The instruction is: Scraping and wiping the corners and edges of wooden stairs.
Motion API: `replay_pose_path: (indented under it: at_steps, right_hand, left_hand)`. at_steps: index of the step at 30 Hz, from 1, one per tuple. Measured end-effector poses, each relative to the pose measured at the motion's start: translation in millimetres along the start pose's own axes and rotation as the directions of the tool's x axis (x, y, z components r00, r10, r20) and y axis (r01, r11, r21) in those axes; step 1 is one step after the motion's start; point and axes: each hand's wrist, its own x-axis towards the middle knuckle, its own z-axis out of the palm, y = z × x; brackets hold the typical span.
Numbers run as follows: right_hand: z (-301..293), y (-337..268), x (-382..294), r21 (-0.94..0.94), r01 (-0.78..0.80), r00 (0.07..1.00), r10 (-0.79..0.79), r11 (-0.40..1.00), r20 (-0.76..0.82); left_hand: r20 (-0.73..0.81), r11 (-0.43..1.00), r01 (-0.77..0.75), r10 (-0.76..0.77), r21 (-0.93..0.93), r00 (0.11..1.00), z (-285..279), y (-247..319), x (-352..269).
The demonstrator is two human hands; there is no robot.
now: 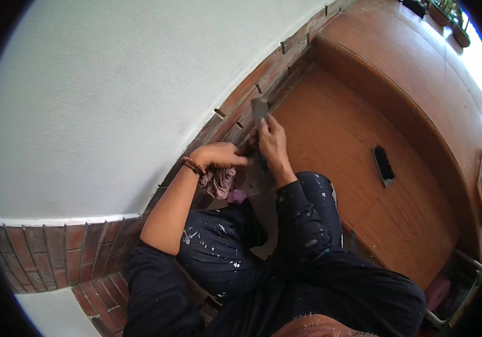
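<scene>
My right hand [274,141] is closed around a hand tool with a flat grey end [260,108], blurred by motion, pointing up toward the brick strip. It may be a scraper; a bit of blue shows below the fist. My left hand [221,155], with a beaded bracelet on its wrist, is beside the right hand, its fingers blurred and partly stretched out. Whether it grips something dark at its fingertips is unclear. Just beneath it is a crumpled pinkish-brown rag [220,184]. The brick strip [241,103] runs along the wall's foot past both hands.
On the brown tiled step [329,126] to the right lies a black-bristled brush [383,166]. A raised step edge [392,94] curves behind it. A white wall [89,105] rises at the left above brickwork [60,250]. Potted plants [439,12] stand far right. My paint-spattered knees frame the work area.
</scene>
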Motion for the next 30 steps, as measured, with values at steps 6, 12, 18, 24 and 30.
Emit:
replay_pose_path:
  at_steps: [6,12,18,24,30]
  right_hand:
    - [15.9,32.0,-21.0,-0.695,0.220,0.973,-0.201,0.685,0.111]
    - [10.6,7.5,-39.8,-0.701,0.261,0.965,-0.186,0.664,0.183]
    - [-12.8,-14.9,-105.3,-0.620,0.331,0.927,-0.124,0.711,0.354]
    - [-33.0,12.2,-145.9,-0.622,0.286,0.868,0.079,0.729,0.491]
    - [-23.7,17.2,-135.2,-0.424,-0.040,0.948,0.169,0.905,0.271]
  left_hand:
    - [-0.267,0.993,-0.050,0.020,-0.107,0.963,12.6,-39.8,23.7]
    - [-0.339,0.694,-0.216,-0.042,-0.686,0.940,28.4,-51.3,35.8]
    - [-0.293,0.463,-0.121,-0.320,-0.878,0.901,27.2,-10.2,13.8]
    - [-0.535,0.948,0.021,-0.198,-0.317,0.821,17.9,-9.2,-6.7]
    - [-0.297,0.981,0.086,-0.136,-0.175,0.945,20.1,-2.1,-49.9]
